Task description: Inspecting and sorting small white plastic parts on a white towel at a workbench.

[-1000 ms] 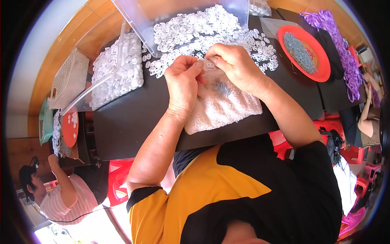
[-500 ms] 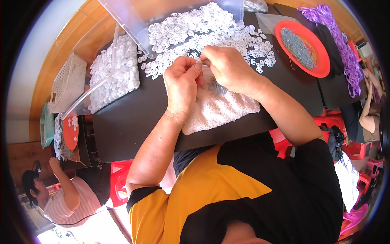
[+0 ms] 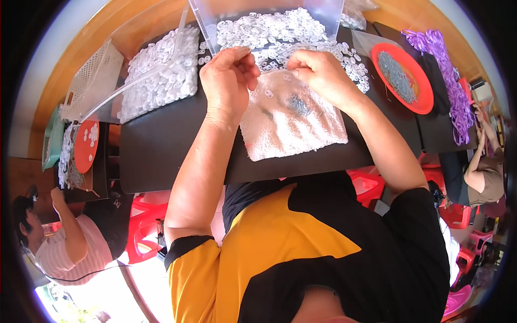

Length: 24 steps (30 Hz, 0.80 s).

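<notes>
Left hand: the left hand (image 3: pixel 229 81) is raised above the far left corner of the cloth, fingers loosely curled, thumb parted from them; nothing shows in its grasp.
Right hand: the right hand (image 3: pixel 320 75) is level with it and well apart, thumb and forefinger drawn close together; whether they grip anything, I cannot tell.
Upper white piece: one two-holed white piece (image 3: pixel 287 78) is just below the right thumb, between the hands and nearer the right, its long axis running roughly side to side.
Lower white piece: a second white piece (image 3: pixel 269 93) lies on the cloth, nearer the body than both hands and about midway between them; its long axis is too small to judge.
Metal heap: thin grey metal bits (image 3: pixel 299 105) lie bodyward of the right hand, much nearer to it than to the left.
Cloth: the pale towel (image 3: pixel 293 140) spreads from below both hands toward the body, on the dark worktop (image 3: pixel 161 151).
Beyond the hands: a loose pile of white pieces (image 3: pixel 274 27).
Right of the hands: a red plate (image 3: pixel 425 81) bearing more grey bits.
</notes>
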Tool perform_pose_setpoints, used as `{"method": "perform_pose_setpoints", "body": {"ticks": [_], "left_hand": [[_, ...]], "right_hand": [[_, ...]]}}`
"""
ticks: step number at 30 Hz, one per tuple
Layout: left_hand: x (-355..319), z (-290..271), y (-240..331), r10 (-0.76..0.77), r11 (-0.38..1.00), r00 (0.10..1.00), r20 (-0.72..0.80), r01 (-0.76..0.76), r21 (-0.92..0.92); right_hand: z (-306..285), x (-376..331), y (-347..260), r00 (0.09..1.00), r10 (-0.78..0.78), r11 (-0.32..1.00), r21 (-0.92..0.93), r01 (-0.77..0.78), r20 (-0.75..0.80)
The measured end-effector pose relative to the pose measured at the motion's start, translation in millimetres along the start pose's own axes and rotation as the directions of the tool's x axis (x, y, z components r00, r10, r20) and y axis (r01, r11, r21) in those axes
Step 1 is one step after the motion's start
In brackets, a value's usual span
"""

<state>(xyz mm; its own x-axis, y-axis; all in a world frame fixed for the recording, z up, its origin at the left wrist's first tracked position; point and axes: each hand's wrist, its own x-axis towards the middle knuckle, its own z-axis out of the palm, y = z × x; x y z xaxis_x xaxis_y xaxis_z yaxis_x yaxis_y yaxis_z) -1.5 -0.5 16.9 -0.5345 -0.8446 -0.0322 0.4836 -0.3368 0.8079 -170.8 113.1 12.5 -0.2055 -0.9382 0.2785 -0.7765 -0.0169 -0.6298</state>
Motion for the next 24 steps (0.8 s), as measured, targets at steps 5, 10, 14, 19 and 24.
{"method": "perform_pose_setpoints", "body": {"ticks": [5, 10, 14, 19, 24], "left_hand": [[-1, -1, 4, 0.042, 0.997, 0.997, -0.064, -0.046, -0.056], [-20, 14, -23, -0.042, 0.991, 0.995, -0.088, 0.053, 0.125], [-34, 21, -37, -0.067, 0.954, 0.986, 0.154, 0.018, 0.299], [-31, 14, -46, -0.063, 0.95, 0.964, 0.26, -0.022, 0.311], [-29, 17, -43, -0.12, 0.948, 0.965, 0.233, 0.042, 0.315]], "right_hand": [[-9, 15, -30, 0.995, -0.088, 0.982, -0.162, 0.096, 0.053], [5, 70, 4, 0.983, -0.176, 0.953, -0.241, 0.186, 0.06], [23, 94, 6, 0.946, -0.174, 0.942, -0.233, 0.241, 0.274], [45, 106, -15, 0.888, -0.199, 0.833, -0.405, 0.377, 0.415], [46, 119, 11, 0.923, -0.248, 0.864, -0.363, 0.348, 0.294]]}}
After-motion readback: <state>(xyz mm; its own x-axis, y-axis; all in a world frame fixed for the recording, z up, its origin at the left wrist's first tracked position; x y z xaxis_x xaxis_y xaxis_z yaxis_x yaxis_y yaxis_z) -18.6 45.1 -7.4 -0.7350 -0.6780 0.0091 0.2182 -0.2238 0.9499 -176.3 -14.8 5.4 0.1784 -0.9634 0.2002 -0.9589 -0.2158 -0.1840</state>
